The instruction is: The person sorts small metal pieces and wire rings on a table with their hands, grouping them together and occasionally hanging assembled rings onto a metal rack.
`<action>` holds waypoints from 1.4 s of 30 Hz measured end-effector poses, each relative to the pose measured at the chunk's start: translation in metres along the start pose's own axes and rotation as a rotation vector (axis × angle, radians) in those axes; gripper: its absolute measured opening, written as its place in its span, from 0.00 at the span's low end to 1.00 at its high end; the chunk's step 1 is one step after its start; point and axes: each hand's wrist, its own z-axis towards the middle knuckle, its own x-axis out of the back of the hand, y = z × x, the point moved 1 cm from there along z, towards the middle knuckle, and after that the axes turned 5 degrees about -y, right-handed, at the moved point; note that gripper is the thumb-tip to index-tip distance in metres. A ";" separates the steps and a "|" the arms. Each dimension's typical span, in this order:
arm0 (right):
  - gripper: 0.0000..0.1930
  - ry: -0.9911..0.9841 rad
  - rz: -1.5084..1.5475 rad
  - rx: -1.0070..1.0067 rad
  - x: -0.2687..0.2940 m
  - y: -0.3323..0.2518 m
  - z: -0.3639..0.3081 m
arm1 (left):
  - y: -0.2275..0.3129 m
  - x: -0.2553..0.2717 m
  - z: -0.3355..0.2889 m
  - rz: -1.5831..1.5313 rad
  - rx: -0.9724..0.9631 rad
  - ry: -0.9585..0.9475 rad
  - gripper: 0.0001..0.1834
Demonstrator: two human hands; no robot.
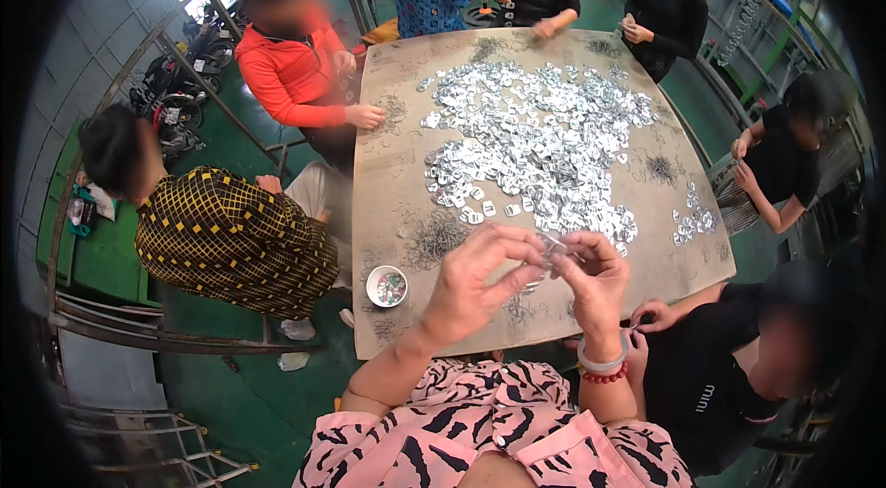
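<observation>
Both my hands are raised over the near edge of the table, fingertips pinched together. Between them is a small silvery metal piece, partly covered by the fingers, so its exact kind is hard to make out. My left hand grips it from the left, and my right hand from the right. Beyond them spreads a big heap of flat, slotted silvery metal plates, somewhat like buckles. A dark pile of thin bent wire pieces lies left of my hands.
A white bowl of small coloured bits stands on the brown-covered table at the near left. Several people work around it; a co-worker in black is close at my right. More wire and a small plate group lie right.
</observation>
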 end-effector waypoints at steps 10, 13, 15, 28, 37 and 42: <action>0.08 0.007 -0.115 0.100 0.001 0.029 -0.036 | -0.022 -0.026 -0.043 0.474 -0.163 0.119 0.08; 0.09 -0.099 -0.254 0.256 -0.001 0.040 -0.047 | -0.030 -0.034 -0.058 0.477 -0.191 0.126 0.08; 0.10 -0.108 -0.293 0.268 -0.002 0.040 -0.054 | -0.036 -0.037 -0.069 0.460 -0.169 0.124 0.08; 0.17 0.281 -0.478 -0.178 0.242 0.162 0.040 | -0.029 -0.041 -0.077 0.123 -0.054 0.043 0.06; 0.14 0.261 -1.300 -0.053 0.274 0.347 0.066 | -0.018 -0.029 -0.072 0.217 -0.167 0.159 0.06; 0.09 0.363 -0.976 -0.143 0.241 0.311 0.054 | -0.022 -0.030 -0.074 0.156 -0.191 0.156 0.04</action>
